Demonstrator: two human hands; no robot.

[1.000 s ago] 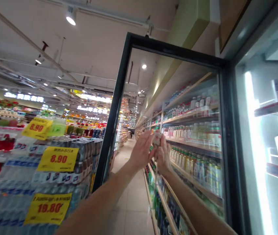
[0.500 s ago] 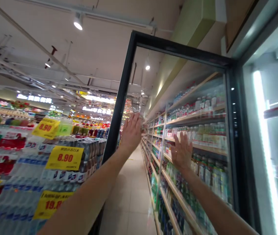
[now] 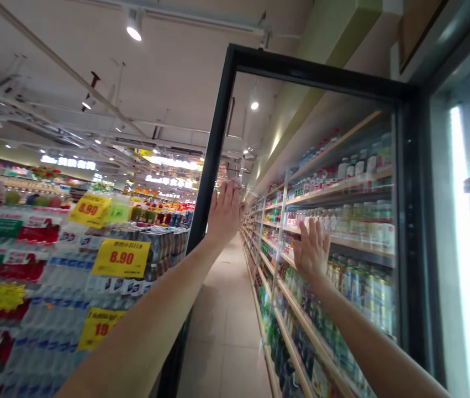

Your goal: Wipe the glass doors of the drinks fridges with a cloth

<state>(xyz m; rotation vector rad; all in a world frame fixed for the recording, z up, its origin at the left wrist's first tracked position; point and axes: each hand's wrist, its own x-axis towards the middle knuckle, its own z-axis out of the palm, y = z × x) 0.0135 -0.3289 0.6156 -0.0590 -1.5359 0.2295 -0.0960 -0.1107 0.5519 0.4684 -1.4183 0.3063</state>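
A black-framed glass door (image 3: 315, 74) stands open across the view. My left hand (image 3: 224, 213) is up against its glass near the left side of the frame, fingers pointing upward. A small pale, crumpled thing (image 3: 241, 190) shows past its fingertips; it is too blurred to tell its kind. Lower and to the right, my right hand (image 3: 312, 251) is raised at the glass with fingers spread, holding nothing. Whether its palm touches the pane I cannot tell.
Shelves of bottled drinks (image 3: 350, 221) run along the right, seen through the glass. Packs of bottles (image 3: 48, 287) with yellow price signs (image 3: 121, 258) are stacked at the left. A tiled aisle (image 3: 218, 309) lies between. The lit cooler (image 3: 462, 221) is at far right.
The door, shelves and stacked packs sit slightly farther right in view. Both hands have shifted a little right and up in the picture, staying at the glass.
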